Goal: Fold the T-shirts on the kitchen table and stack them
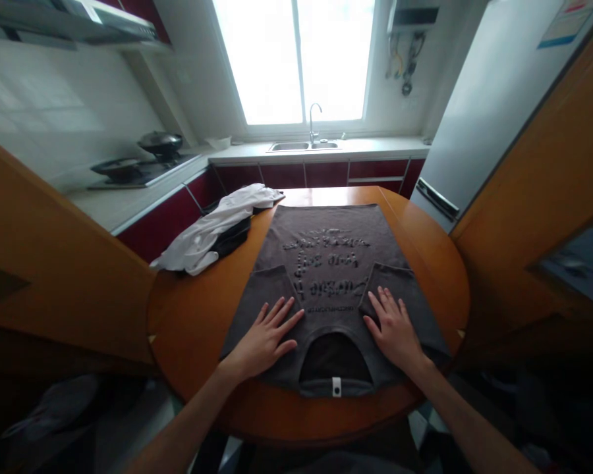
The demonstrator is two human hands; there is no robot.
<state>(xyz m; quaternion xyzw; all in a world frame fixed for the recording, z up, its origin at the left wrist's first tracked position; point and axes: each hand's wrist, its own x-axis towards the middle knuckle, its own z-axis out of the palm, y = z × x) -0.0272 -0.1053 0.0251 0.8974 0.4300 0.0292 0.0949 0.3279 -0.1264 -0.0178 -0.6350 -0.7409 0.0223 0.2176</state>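
A dark grey T-shirt (326, 263) is pressed flat on the round wooden table (197, 329), collar nearest the person, sleeves folded in.

The left hand (267, 339) and right hand (395, 329) are laid open, fingers spread, on the shoulders either side of the collar; nothing is pinched. The cloth is judged light, soft and limp, best taken up at the shoulder seams. A white garment (212, 230) is heaped at the table's left edge.

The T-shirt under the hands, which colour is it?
The T-shirt is dark grey with printed lettering, seen in the head view.
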